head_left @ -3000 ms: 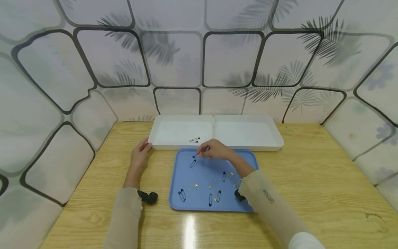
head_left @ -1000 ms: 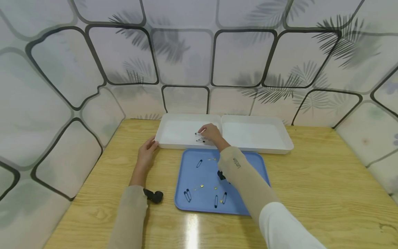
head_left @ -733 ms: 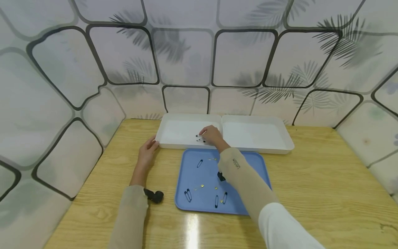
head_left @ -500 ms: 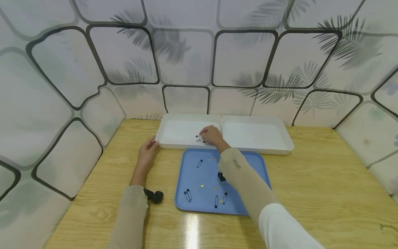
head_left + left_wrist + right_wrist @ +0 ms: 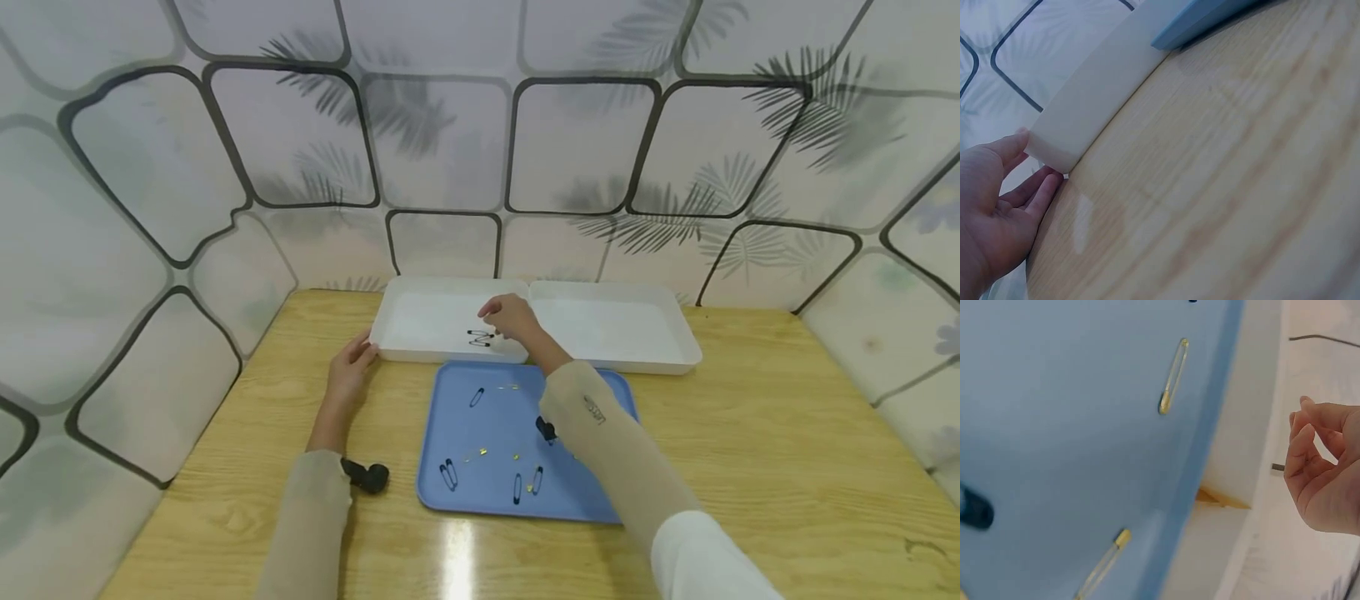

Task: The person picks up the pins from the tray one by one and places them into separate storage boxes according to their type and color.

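My left hand (image 5: 349,375) holds the near left corner of the left white tray (image 5: 405,353), thumb and fingers about the corner in the left wrist view. Above that tray hovers my right hand (image 5: 513,318), thumb and index finger close together with nothing visible between them. Just below its fingertips lie three black safety pins (image 5: 480,333) in the white tray. The blue tray (image 5: 426,467) nearer me bears several black safety pins (image 5: 517,488) and several gold safety pins (image 5: 1174,376). My right sleeve hides part of it.
A second white tray (image 5: 615,367) stands against the first on the right. All the trays sit on a wooden table (image 5: 787,467). Patterned fabric walls (image 5: 442,142) rise behind and at both sides.
My right hand has carried a black safety pin from the blue tray to the left white tray and let go of it there. Now it has lifted slightly. My left hand stays at the corner.
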Motion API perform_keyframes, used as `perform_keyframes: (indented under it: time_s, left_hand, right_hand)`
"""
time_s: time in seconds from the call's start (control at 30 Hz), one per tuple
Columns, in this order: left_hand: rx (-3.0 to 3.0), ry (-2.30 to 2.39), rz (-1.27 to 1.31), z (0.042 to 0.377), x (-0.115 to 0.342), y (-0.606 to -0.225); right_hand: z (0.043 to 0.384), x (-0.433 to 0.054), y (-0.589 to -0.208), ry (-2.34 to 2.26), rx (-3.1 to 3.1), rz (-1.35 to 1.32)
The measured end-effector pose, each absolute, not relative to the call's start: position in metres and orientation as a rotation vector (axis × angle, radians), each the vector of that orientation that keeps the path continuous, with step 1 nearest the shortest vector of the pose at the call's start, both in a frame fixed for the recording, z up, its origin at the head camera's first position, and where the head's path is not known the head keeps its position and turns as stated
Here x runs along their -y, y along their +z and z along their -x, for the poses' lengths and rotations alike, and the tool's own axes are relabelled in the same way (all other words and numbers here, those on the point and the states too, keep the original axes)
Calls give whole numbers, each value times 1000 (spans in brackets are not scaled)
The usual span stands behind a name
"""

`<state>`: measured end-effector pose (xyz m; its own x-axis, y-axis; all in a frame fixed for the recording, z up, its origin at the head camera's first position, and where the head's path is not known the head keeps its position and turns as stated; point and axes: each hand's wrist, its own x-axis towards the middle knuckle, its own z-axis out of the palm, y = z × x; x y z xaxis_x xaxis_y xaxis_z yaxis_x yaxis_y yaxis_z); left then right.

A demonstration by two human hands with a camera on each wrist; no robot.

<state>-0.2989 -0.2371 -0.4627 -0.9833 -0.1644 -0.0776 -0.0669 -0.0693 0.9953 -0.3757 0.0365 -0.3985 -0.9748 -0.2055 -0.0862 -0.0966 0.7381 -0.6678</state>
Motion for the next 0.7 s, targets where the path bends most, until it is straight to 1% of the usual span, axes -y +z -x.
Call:
perform_keyframes:
  time_s: [0.13, 0.43, 0.57, 0.7]
  left_hand:
    - [2129, -2207, -262, 299, 238, -465]
    - [2167, -2154, -232, 298, 238, -463]
    - [2167, -2154, -255, 298, 238, -462]
    - [2125, -2181, -277, 298, 236, -461]
  right_hand:
    - [361, -42, -386, -1081, -2745, 309]
    - [315, -59, -348, -1063, -2768, 533]
    - [297, -71, -343, -1093, -2746, 608]
    - [282, -85, -345, -1135, -2701, 635]
